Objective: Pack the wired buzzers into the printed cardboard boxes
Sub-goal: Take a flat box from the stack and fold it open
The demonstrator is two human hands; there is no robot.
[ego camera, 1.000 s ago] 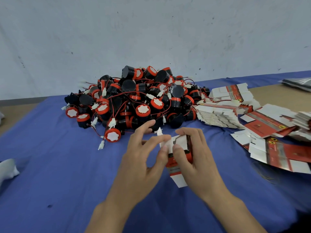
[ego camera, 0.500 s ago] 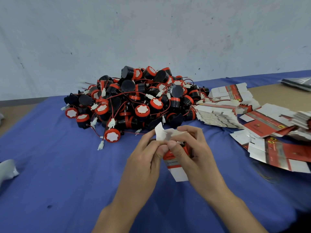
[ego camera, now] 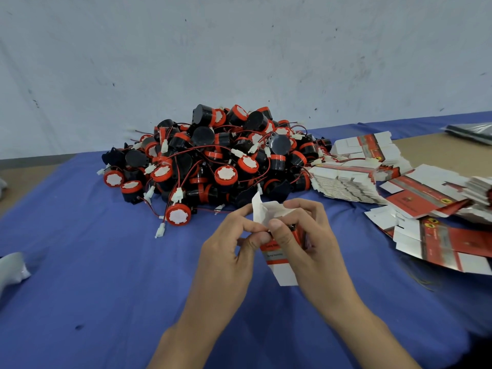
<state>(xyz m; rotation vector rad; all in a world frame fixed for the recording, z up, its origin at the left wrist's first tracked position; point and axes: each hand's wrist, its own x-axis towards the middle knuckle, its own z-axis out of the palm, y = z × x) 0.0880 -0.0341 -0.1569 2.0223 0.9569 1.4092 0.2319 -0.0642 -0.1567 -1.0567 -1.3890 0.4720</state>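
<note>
Box (ego camera: pixel 278 262) lettering unreadable; fingers (ego camera: pixel 286 235) cover upper half.

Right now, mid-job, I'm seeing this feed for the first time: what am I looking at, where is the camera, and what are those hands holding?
There is no machine here. These are a person's two bare hands, filmed by a camera worn on the head, looking forward and down. The left hand and right hand together hold one small box, red and white, above a blue cloth. Fingers pinch its white top flap, which stands open. Behind lies a pile of buzzers, black and red, with thin wires and white plugs. To the right lie flat boxes, not yet folded. I cannot tell whether a buzzer is already inside the held box.
</note>
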